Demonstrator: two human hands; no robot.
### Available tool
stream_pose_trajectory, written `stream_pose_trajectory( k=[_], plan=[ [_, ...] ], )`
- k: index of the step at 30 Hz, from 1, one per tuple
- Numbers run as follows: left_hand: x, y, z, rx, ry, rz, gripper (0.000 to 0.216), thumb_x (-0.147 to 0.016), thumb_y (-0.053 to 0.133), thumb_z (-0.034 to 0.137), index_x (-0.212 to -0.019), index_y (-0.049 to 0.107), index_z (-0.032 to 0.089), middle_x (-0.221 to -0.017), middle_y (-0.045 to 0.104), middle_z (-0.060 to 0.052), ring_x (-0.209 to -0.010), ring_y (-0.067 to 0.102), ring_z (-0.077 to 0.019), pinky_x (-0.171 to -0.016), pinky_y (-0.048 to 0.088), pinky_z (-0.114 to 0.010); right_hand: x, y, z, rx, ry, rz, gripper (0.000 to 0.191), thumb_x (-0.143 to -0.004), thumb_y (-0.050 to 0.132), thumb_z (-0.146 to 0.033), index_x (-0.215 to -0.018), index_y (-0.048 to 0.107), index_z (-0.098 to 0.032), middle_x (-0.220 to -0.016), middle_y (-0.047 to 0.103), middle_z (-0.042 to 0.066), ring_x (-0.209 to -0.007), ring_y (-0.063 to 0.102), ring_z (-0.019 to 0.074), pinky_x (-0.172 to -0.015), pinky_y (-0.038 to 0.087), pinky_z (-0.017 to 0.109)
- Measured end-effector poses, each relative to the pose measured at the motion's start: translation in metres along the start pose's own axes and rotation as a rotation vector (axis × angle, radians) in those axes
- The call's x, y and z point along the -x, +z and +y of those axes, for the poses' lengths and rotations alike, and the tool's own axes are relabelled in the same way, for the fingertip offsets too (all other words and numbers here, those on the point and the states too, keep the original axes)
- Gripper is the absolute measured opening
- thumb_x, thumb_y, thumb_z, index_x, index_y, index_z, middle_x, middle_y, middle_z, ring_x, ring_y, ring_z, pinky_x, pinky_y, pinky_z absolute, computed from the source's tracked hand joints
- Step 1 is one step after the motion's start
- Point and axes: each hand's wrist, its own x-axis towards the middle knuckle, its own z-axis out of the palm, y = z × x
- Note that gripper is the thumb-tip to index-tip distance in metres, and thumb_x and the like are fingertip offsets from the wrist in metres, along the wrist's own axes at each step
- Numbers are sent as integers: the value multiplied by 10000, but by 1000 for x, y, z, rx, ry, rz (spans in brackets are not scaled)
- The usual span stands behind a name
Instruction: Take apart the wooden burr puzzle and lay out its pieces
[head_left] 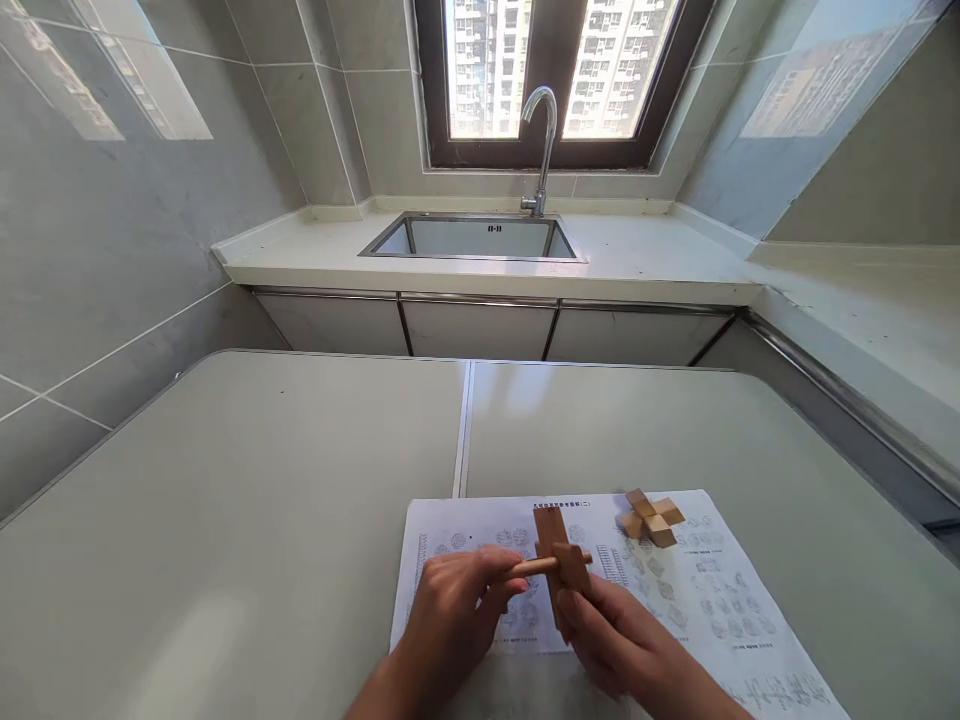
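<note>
Thumb and fingers of my left hand (pixel 461 605) pinch the near end of a thin round wooden rod (pixel 534 567). The rod lies sideways across two flat wooden puzzle pieces, and its far end shows at their right side. One is a longer upright piece (pixel 550 528); the other is a shorter slanting piece (pixel 574 570) in front of it. My right hand (pixel 622 635) is closed round the lower ends of these pieces; its fingertips hide part of them. How the pieces interlock is too small to tell. Beneath both hands lies a printed sheet (pixel 502 520) with small line drawings.
A cross-shaped group of wooden pieces (pixel 652 518) rests on the sheet's upper right. The sheet lies on a pale table (pixel 262 480) with a seam down its middle. Beyond stand a white counter (pixel 645 250), a sink (pixel 457 258), a faucet (pixel 546 150) and a window (pixel 551 150).
</note>
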Motion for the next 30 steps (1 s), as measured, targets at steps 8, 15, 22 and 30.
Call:
stream_pose_trajectory(
  k=[8,15,22,30],
  plan=[
    [-4,-4,7,155,-153,-146,167,-1060,564,227,-1220,582,273,-1075,751,-32,-828,726,-156,-736,576,-264,-1,-4,20,483,-480,254,341,-1101,417,-387,-951,668,-211,-752,693,36,-612,595,177,-593,502,265],
    [-7,-8,3,181,-166,-266,259,-1059,579,275,-1310,638,292,-1117,764,-48,-937,729,-187,-833,579,-278,-4,-8,20,601,-573,212,313,-1090,446,-299,-971,727,-228,-779,742,50,-659,695,200,-629,548,274],
    [-9,-8,5,293,-322,-331,313,-1046,587,353,-1346,648,286,-1068,771,-52,-904,712,-203,-833,554,-297,-5,-6,19,669,-572,228,321,-1103,445,-330,-1116,752,-239,-787,752,47,-667,699,192,-639,556,274],
    [-22,-13,19,806,-706,-454,370,-1054,516,558,-1115,599,203,-698,476,53,-532,362,-84,-510,321,-212,-3,-4,19,814,-712,379,252,-1086,456,-222,-1091,708,-210,-713,666,40,-572,614,180,-545,488,267]
  ],
)
